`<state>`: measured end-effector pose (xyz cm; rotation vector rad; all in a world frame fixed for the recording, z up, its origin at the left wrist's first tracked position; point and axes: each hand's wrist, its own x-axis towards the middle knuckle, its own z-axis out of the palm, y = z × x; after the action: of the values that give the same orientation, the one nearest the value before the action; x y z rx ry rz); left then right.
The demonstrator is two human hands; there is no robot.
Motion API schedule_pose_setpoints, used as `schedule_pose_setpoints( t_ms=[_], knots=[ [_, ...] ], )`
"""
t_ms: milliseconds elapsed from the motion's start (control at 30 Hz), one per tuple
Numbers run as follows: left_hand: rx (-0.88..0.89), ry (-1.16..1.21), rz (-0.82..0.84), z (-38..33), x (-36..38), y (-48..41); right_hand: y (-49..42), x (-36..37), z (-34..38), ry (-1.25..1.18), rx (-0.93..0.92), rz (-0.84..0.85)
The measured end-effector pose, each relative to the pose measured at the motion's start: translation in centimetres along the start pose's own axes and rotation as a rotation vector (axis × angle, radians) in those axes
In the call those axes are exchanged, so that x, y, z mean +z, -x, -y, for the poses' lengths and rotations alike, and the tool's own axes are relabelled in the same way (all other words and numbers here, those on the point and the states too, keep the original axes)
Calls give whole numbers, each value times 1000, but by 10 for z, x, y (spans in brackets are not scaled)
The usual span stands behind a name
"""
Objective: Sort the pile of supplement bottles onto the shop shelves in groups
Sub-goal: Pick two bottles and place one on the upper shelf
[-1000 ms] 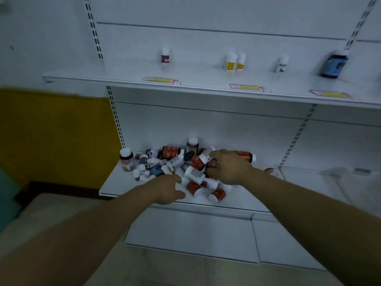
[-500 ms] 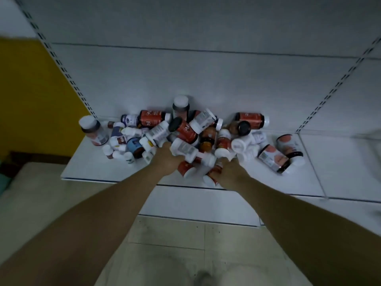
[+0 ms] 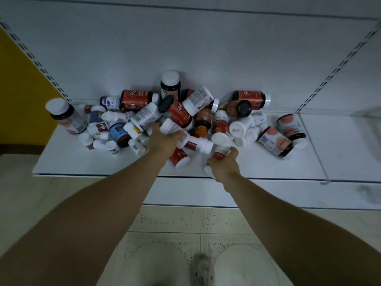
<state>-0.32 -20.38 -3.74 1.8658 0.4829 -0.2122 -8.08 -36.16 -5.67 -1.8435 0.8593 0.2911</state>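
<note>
The left hand point(image 3: 165, 140) grips a white-capped bottle point(image 3: 204, 145) at the front of the pile of bottles point(image 3: 206, 118), and the right hand point(image 3: 223, 165) curls round a small red-labelled bottle point(image 3: 221, 152) just beside it, all on the low white shelf point(image 3: 82, 164) above the tiled floor point(image 3: 169, 219).

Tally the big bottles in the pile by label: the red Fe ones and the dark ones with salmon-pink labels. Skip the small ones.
Red plastic bottles with Fe labels: 3
Dark plastic bottles with salmon-pink labels: 4, counting the upright one at the back, its label partly hidden
Total: 7
</note>
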Motion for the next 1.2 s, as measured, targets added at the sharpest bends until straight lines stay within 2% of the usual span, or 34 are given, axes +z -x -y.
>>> schedule_pose_setpoints(
  t_ms=[100,200,400,500,600,700,900,1067,1200],
  knots=[
    [47,127,21,-4,-7,8,9,-6,-1,-190,86,39],
    [19,268,99,-13,-16,16,22,-12,-3,-287,128,73],
    [-148,474,274,-25,-43,34,49,-23,4,-409,87,161],
    [-284,715,431,-34,-58,53,67,-31,11,-494,67,212],
    [-383,842,548,-48,-77,86,94,-39,22,-742,79,231],
    [-276,785,610,-59,-95,123,131,-50,35,-939,33,240],
    [-94,769,711,-95,-133,189,221,-76,56,-1014,-263,309],
    [60,686,752,-122,-148,234,287,-107,72,-1208,-362,383],
    [133,631,802,-145,-148,268,327,-135,82,-1274,-429,425]
  ],
)
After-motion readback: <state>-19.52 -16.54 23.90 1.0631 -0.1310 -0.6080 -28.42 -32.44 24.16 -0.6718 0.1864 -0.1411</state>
